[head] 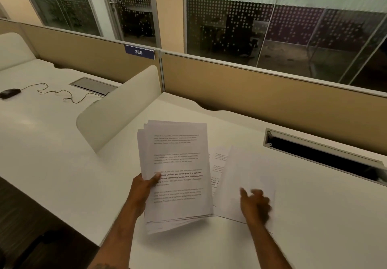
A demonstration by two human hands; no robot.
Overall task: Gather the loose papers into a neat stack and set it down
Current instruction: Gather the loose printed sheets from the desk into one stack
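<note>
The gathering step looks partly done, because most sheets are already in one hand and a few are still lying on the desk. Nearest, the left hand (144,185) comes up from the near edge on a bare arm and holds the thick bunch of white printed papers (178,174), thumb on top of the front page and the other fingers hidden behind. The bunch is lifted and tilted up off the smooth white desk top (62,143), and its edges are fanned out, not yet even. Just to the right, the right hand (255,203) is low over a blank white sheet (247,176) that lies on the desk; the hand is blurry, its fingers look loosely curled, and I cannot tell if it is pinching the sheet or only touching it. A little farther, another white page with print (217,164) peeks out from under that sheet. The next move, I think, needs the right hand to pick up these last pages, add them to the bunch, then tap the edges straight. Far right is a long dark slot in the desk (324,153), and behind it a tan divider wall (272,92).
</note>
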